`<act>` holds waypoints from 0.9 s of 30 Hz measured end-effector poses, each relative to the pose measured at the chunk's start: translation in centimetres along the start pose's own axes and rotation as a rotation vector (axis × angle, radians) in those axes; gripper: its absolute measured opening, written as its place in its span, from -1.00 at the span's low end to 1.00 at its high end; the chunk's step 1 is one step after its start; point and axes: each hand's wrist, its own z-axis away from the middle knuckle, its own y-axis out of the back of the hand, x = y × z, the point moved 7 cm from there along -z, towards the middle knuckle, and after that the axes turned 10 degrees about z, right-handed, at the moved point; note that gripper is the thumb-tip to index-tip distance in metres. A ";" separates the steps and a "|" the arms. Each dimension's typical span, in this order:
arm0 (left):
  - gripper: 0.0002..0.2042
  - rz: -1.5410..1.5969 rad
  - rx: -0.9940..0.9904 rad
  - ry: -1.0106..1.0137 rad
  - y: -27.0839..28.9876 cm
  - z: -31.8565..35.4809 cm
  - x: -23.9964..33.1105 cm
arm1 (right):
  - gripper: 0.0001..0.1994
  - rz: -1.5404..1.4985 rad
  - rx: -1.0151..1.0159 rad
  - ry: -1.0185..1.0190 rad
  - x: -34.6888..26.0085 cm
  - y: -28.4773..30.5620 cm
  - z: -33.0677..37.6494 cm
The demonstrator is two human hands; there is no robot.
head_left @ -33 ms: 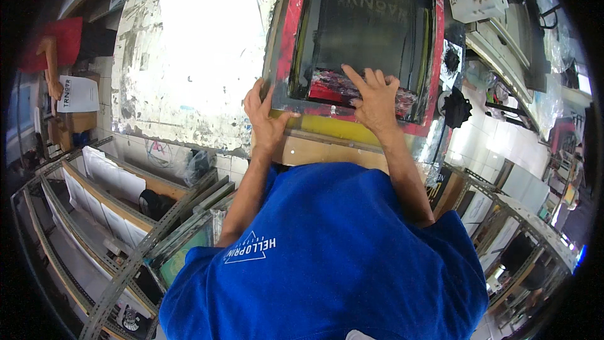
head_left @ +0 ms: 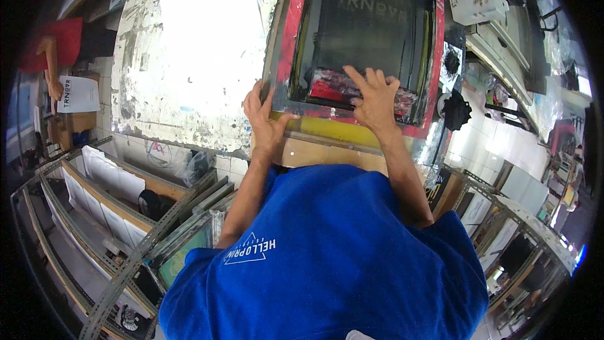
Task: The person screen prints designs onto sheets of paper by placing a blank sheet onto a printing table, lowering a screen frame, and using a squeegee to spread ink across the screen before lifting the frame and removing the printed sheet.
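In front of me lies a screen printing frame [head_left: 284, 69] with red-stained edges and a dark mesh [head_left: 371, 34] bearing faint lettering. A squeegee [head_left: 328, 84], smeared with red, white and black ink, lies across the near end of the mesh. My right hand [head_left: 376, 102] grips it near the middle, index finger stretched forward and the other fingers bent over it. At the frame's near left corner is my left hand [head_left: 267, 116], its fingers along the left side and its thumb on the near edge, holding the frame. A yellow strip [head_left: 333, 127] runs along the near side.
A paint-spotted white table [head_left: 189, 104] with white sheets spreads to the left. Beyond it, another person's hand [head_left: 56, 90] holds a printed white sheet [head_left: 78, 94]. Metal racks [head_left: 145, 239] stand low on the left. Black-inked rag [head_left: 455, 108] and white container [head_left: 478, 1] are at right.
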 end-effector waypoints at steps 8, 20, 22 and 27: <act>-0.12 -0.008 0.013 -0.019 0.3 0.3 -0.2 | -0.21 0.000 0.272 -0.001 6.7 -0.9 -10.9; -0.16 0.040 -0.008 0.005 0.3 0.1 -0.3 | -0.18 0.125 0.389 0.053 14.8 -1.6 -27.0; -0.15 0.067 0.006 0.011 0.3 0.2 -0.3 | -0.24 0.123 0.503 0.133 15.2 -0.6 -27.9; -0.16 0.082 0.027 0.000 0.4 0.4 -0.4 | -0.44 0.064 0.427 0.166 15.3 1.4 -29.5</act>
